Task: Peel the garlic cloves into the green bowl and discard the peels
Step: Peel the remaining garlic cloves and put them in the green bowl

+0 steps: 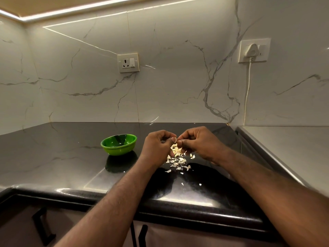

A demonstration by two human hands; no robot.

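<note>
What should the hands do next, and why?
Probably pull off more skin: the left hand and right hand pinch something small, likely a clove, over the peels. Whether it is bare is too small to tell; the bowl waits to the left.

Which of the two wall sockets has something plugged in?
The right-hand socket: a white plug sits in it, its cord hanging down. The other socket, left of it, shows bare holes.
</note>
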